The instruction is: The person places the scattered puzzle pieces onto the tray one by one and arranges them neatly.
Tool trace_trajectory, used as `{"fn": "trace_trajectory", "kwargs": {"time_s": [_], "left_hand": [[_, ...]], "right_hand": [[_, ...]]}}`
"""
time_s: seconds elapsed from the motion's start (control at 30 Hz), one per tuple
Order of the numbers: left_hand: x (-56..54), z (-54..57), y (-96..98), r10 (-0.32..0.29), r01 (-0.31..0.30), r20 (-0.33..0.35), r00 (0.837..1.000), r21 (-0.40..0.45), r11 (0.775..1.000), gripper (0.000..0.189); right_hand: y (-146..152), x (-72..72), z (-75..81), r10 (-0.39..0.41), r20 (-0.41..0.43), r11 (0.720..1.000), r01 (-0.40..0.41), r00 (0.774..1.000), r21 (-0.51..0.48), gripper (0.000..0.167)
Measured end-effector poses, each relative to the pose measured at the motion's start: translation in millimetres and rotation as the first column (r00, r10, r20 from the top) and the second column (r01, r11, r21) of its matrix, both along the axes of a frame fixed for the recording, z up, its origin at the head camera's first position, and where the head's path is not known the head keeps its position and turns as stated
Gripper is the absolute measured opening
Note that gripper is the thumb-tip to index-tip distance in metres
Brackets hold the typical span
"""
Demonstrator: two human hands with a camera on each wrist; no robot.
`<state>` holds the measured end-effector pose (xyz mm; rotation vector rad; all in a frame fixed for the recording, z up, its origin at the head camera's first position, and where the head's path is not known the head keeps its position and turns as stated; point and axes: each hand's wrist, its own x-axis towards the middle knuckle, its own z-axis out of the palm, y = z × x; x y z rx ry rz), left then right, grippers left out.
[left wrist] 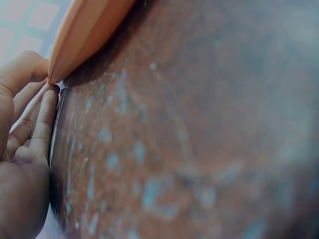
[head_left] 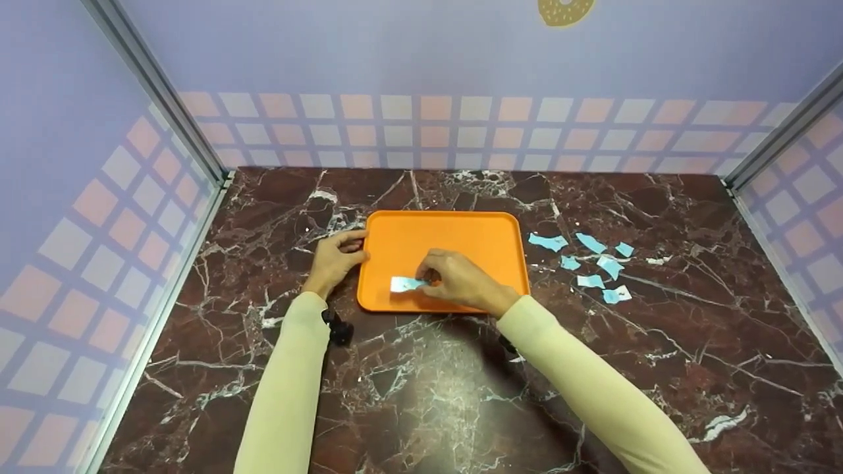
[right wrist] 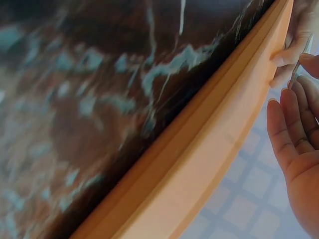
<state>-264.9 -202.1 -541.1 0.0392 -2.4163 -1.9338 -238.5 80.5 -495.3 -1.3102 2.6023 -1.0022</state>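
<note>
Fingers of the right hand: bent, closed to a narrow pinch with the thumb. Gripping the right end of a short, flat, light-blue and white paper strip. In the right wrist view, seen nearly edge-on, thin between thumb and fingertips.

Key relation, by judgement: strip directly left of those fingertips, free end pointing away from them, long axis left to right, roughly parallel to the near rim below. Under strip and fingers: an orange, shallow, round-cornered rectangular tray, plastic by the look. Near rim just short of the fingers, far rim well beyond. Strip touching the tray floor or slightly above it: cannot tell; shadow just below the strip.

Nearer hand to the strip: the right, in contact. Left and a little beyond the free end: the left hand. Touching the tray's left rim from outside with thumb and fingertips, fingers rather straight, no paper in them.

Right of the pinching fingers, past the wrist and the right rim: about seven loose, torn, light-blue and white paper scraps. Lying apart at mixed angles on a dark red-brown, white-veined marble-patterned tabletop, closer to the right hand than the left.
</note>
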Motion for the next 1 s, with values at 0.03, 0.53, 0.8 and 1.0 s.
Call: {"fn": "trace_trajectory", "kwargs": {"time_s": [0.03, 0.53, 0.8, 1.0], "left_hand": [[-0.6, 0.3, 0.9, -0.002, 0.002, 0.001, 1.0, 0.0, 1.0, 0.045], [-6.1, 2.6, 10.3, -0.018, 0.018, 0.021, 1.0, -0.007, 1.0, 0.045], [-2.0, 0.3, 4.2, -0.005, 0.005, 0.019, 1.0, -0.006, 1.0, 0.045], [0.3, 1.1, 1.0, 0.007, -0.007, 0.007, 1.0, -0.001, 1.0, 0.046]], "right_hand": [[-1.1, -0.2, -0.7, 0.002, -0.003, 1.0, -0.002, 1.0, 0.001, 0.019], [-13.2, -5.3, -9.4, -0.005, -0.003, 0.999, 0.005, 1.0, 0.047, 0.016], [-25.5, -5.9, -11.4, 0.01, 0.005, 0.995, -0.011, 1.0, 0.1, 0.018], [-32.0, -5.5, -12.0, 0.011, 0.034, 0.992, -0.015, 0.999, 0.124, 0.018]]}}
